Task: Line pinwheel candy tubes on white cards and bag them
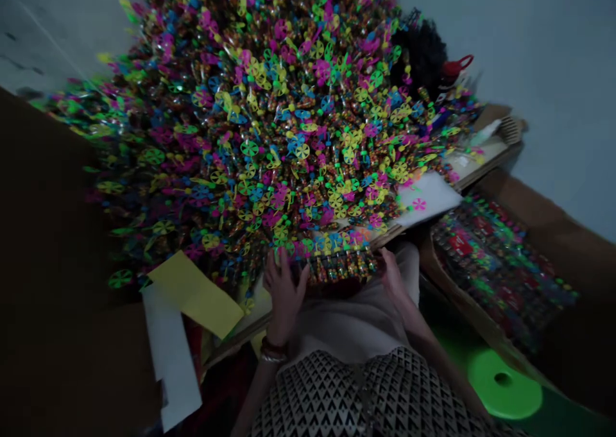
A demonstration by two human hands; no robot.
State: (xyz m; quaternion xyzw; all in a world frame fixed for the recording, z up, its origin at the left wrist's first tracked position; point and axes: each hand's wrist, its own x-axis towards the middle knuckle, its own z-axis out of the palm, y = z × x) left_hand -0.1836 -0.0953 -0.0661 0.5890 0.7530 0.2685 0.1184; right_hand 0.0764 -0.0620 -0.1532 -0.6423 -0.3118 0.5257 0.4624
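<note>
Row: the tubes [344, 267] lie by the near edge of the desk [481, 165], between the hands; they could drop on the lap [337, 328] if one end gets bumped.
Pile: the toys [269, 135] could slide onto the row, as they are heaped high and loose.
Left hand [285, 292]: thumb and fingers apart, seems to touch the row's end.
Right hand [393, 275]: by the other end; too dark to tell its grip.
</note>
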